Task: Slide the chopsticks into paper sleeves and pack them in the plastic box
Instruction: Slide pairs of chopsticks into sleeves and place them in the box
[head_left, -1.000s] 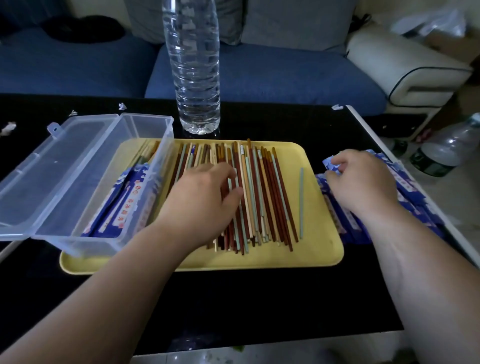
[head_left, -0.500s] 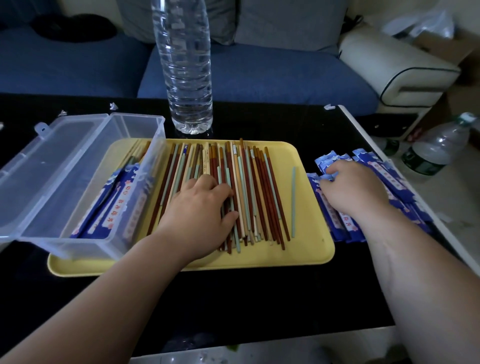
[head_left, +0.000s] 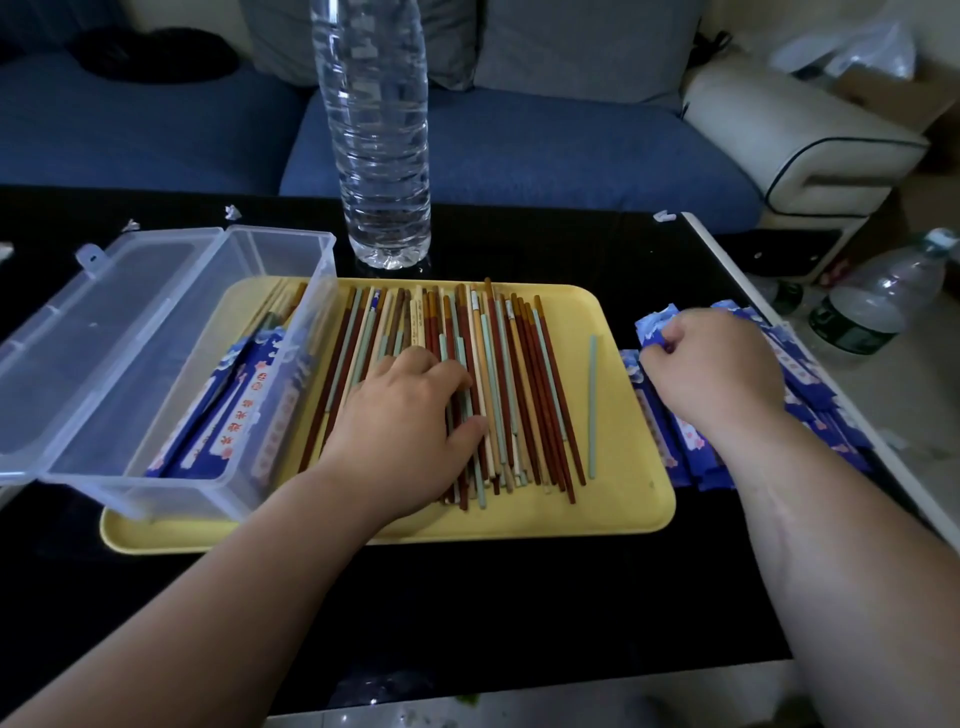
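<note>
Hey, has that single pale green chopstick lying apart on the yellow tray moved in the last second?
No. The lone green chopstick lies at the same spot beside the right rim of the yellow tray.

We find open surface (head_left: 467, 623) along the near side of the yellow tray (head_left: 639, 499). The plastic box (head_left: 171, 488) covers the tray's left end, mouth upward, its lid (head_left: 78, 332) spread further left. A water bottle (head_left: 382, 156) stands upright just behind the far rim. A bare lane runs between the chopsticks (head_left: 524, 395) and the lone green chopstick (head_left: 591, 405). To the right, paper sleeves (head_left: 662, 441) crowd the surface.
</note>
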